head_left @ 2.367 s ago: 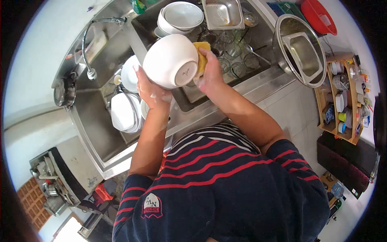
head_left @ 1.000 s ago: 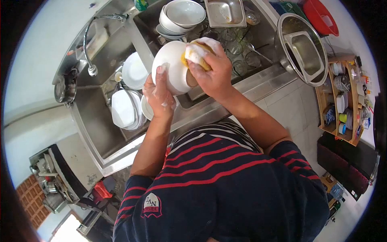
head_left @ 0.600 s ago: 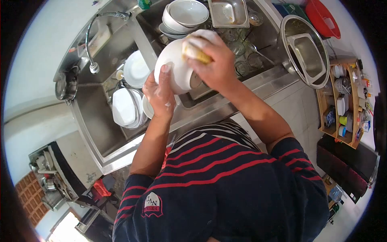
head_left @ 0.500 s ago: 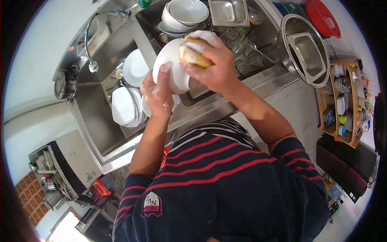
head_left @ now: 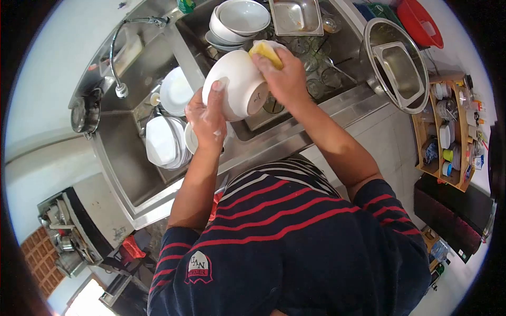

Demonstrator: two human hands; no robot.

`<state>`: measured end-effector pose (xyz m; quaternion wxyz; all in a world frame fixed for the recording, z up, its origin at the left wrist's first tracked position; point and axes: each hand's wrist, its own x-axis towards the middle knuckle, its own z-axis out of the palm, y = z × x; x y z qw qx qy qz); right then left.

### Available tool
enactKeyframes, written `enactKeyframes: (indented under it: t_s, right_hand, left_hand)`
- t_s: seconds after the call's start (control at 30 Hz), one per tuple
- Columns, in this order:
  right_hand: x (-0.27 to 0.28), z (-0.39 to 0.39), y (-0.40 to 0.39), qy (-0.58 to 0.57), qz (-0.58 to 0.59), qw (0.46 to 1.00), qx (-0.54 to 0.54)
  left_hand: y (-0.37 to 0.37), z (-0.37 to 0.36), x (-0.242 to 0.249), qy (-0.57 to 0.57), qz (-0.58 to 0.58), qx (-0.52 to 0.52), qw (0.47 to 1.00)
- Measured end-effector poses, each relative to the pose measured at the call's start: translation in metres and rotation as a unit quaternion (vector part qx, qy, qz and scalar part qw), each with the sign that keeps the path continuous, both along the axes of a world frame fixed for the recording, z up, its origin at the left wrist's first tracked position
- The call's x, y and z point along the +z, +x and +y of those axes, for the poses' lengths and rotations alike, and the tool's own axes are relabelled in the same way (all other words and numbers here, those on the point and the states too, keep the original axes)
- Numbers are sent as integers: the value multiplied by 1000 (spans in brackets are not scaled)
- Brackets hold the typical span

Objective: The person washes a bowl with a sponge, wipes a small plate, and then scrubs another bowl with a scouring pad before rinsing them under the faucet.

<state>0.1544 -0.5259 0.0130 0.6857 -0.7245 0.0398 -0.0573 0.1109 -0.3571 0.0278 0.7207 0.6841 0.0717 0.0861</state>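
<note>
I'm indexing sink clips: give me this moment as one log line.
left hand: holds white bowl, base showing | right hand: grips yellow sponge by bowl | place: over sink

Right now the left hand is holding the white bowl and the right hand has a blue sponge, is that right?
Not quite: the sponge is yellow, not blue, as the head view shows. The left hand does hold the white bowl, and the sponge is in the right hand.
</note>
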Motion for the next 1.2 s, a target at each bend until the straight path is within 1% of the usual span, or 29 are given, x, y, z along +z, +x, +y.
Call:
enactKeyframes:
  t_s: [0.03,0.07,0.1,0.17,0.27,0.3,0.33,0.37,0.4,0.43,0.47,0.5,0.53,0.6,0.67,0.7,0.73,0.77,0.8,0.83,0.87,0.93,0.97,1.0,1.03,1.07,1.1,1.13,1.2]
  right_hand:
    - [5,7,-7,-83,-144,986,-31]
    - [10,14,-16,-163,-282,943,-63]
    - [21,18,-28,-164,-279,944,-65]
    - [45,24,-48,-277,-450,845,77]
    - [35,19,-28,-265,-460,846,49]
    - [15,14,-12,-244,-437,866,6]
    - [13,12,-4,-244,-438,865,8]
    - [12,11,2,-149,-227,962,16]
    - [11,10,5,-44,0,999,22]
    - [20,16,-3,-158,-167,973,-20]
    - [28,24,-11,-157,-166,973,-20]
    - [37,31,-18,-217,-302,928,3]
    - [45,35,-21,-273,-430,860,26]
    - [48,32,-18,-295,-449,843,41]
    - [35,25,3,-155,-345,926,-1]
    - [29,16,8,-100,-154,983,24]
    - [13,17,13,-100,-156,982,25]
    - [-10,18,16,187,10,981,52]
    - [-24,19,16,453,177,871,73]
    - [-23,28,0,549,214,805,66]
    - [-22,32,-4,548,214,806,69]
    - [-24,38,-11,649,183,737,43]
    - [-27,35,-10,644,184,742,28]
    - [-33,27,-6,645,183,741,24]
    - [-38,17,-1,624,169,761,48]
    - [-42,10,2,601,156,781,74]
    - [-28,6,4,563,174,808,7]
    - [-18,3,5,562,177,808,6]
    - [-5,1,5,325,75,942,-31]
  left_hand:
    - [0,0,3,54,2,10,998]
    - [0,1,5,55,3,9,998]
    - [0,1,6,-2,-7,-9,1000]
    - [3,11,-10,-78,-45,-48,995]
    - [0,5,-2,-39,8,-30,999]
    - [1,0,3,28,-6,-9,1000]
    - [1,2,0,27,-7,-6,1000]
    - [1,5,-6,41,-15,-4,999]
    - [2,6,-10,54,-21,-3,998]
    - [2,6,-6,54,-21,-5,998]
    - [0,6,0,91,-18,-7,996]
    - [0,6,3,128,-16,-10,992]
    - [0,7,1,127,-15,-11,992]
    - [1,13,-4,70,-50,-30,996]
    - [2,19,-7,42,-70,-36,996]
    - [3,22,-8,1,-84,-23,996]
    - [4,25,-7,-40,-98,-12,994]
    - [4,27,-4,-55,-122,-7,991]
    - [4,24,-1,-55,-122,-8,991]
    - [6,18,3,-138,-132,2,982]
    - [7,13,7,-220,-141,13,965]
    - [1,17,-3,-174,-131,28,976]
    - [-2,27,-25,-25,-172,-10,985]
    - [-4,31,-38,122,-208,-51,969]
    - [-17,21,-28,-206,-53,-92,973]
    - [-21,20,-25,-208,-52,-94,972]
    - [-23,19,-24,-205,-39,-132,969]
    - [-23,17,-17,-202,-24,-168,965]
    - [-28,7,-13,-223,12,-145,964]
